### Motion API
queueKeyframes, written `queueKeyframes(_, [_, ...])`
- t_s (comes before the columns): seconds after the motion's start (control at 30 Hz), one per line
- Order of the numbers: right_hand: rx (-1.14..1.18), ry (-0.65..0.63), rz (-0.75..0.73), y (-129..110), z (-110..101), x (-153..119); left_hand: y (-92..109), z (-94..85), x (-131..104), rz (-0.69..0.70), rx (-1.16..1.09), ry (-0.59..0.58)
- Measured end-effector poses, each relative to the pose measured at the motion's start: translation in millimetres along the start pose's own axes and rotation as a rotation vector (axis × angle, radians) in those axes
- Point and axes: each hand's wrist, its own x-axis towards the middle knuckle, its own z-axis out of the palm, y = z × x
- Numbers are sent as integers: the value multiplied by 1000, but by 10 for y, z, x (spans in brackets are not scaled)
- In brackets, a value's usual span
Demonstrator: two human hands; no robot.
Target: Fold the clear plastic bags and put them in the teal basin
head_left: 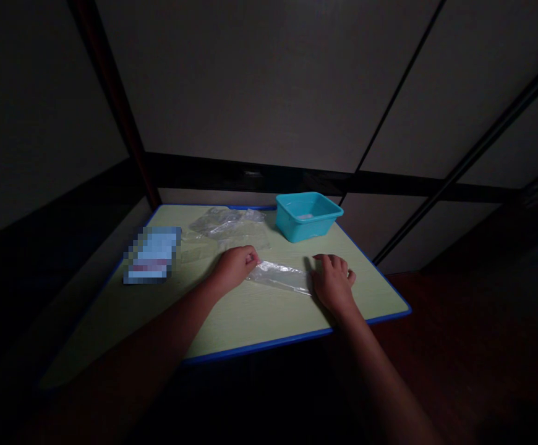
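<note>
A folded strip of clear plastic bag (282,276) lies on the table between my hands. My left hand (237,267) is closed in a pinch on its left end. At the strip's right end rests my right hand (334,281), its fingers apart and loosely bent, the index finger stretched out to the left. The side of this hand touches or covers the bag's end; the exact contact is hidden. Beyond my left hand, several more clear plastic bags (225,224) lie in a loose, overlapping pile.
A turquoise plastic basket (307,228) stands at the table's back right, with something pale inside. On the left lies a blurred-out, light blue flat object (154,253). The pale green table (232,334) has a blue edge and stands against dark panels.
</note>
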Motion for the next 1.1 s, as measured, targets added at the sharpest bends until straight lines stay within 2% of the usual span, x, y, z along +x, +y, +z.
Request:
queueKeyframes(0.13, [-3,-15,-11,-1,11,-3,22,-41,-5,4,71,46])
queueKeyframes(0.33, [14,-22,-13,11,23,5,163,-167,-118,134,342,277])
queueKeyframes(0.4, [18,-25,-15,11,27,5,259,-145,-204,255,358,218])
queueKeyframes(0.57, [7,-44,-24,2,7,-3,551,96,-466,609,336,-166])
queueKeyframes(0.63, [-6,-65,-31,1,-10,-5,637,198,-549,694,309,-303])
queueKeyframes(0.73, [-28,-85,-47,1,-23,-4,687,287,-611,739,284,-420])
queueKeyframes(0.87, [-43,-89,-42,0,-10,-2,664,312,-601,683,309,-470])
queueKeyframes(1.1, [-28,-85,-47,-16,-10,-3,626,324,-535,605,395,-402])
